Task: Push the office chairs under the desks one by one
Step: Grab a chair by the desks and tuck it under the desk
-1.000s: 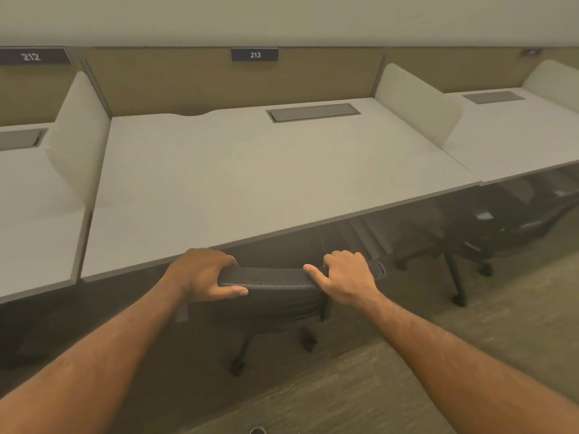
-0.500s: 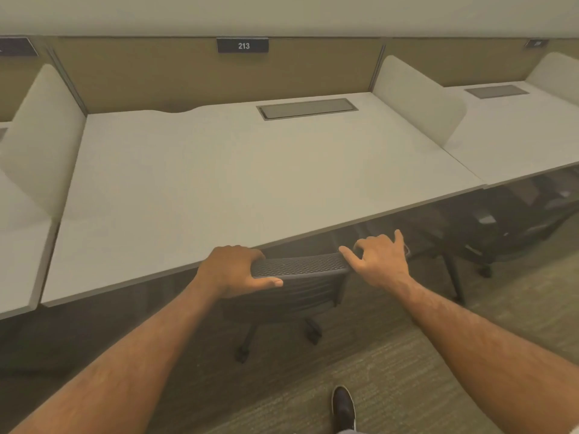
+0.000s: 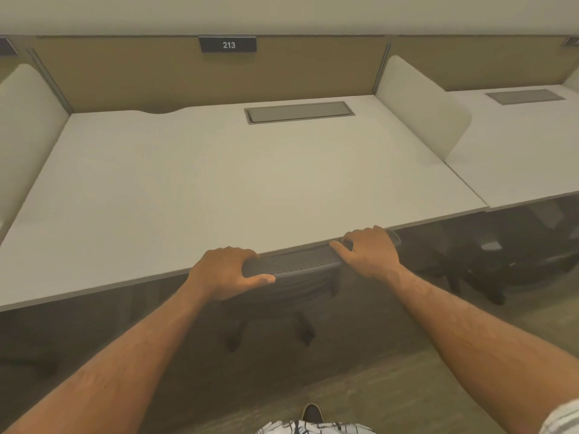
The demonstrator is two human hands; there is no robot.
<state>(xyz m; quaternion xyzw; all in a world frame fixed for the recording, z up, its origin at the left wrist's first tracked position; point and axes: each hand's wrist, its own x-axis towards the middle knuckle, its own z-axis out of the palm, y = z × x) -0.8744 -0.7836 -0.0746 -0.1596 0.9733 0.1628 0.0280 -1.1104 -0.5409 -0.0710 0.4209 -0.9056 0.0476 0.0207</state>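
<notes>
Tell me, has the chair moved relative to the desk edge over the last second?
Yes. The chair has gone forward, toward the desk: its top rail now sits at the desk's front edge, where before a gap showed.

the light is soft, warm and even, with a yellowish cast over the whole view. the desk top is the brightest area, matte and free of glare. beneath its front edge the space falls into deep shadow, so the office chair base is dim and murky. a second chair at the right is darker still. the wide lens bows the desk edges and the partition lines outward near the borders. detail is slightly soft and smeared throughout.
</notes>
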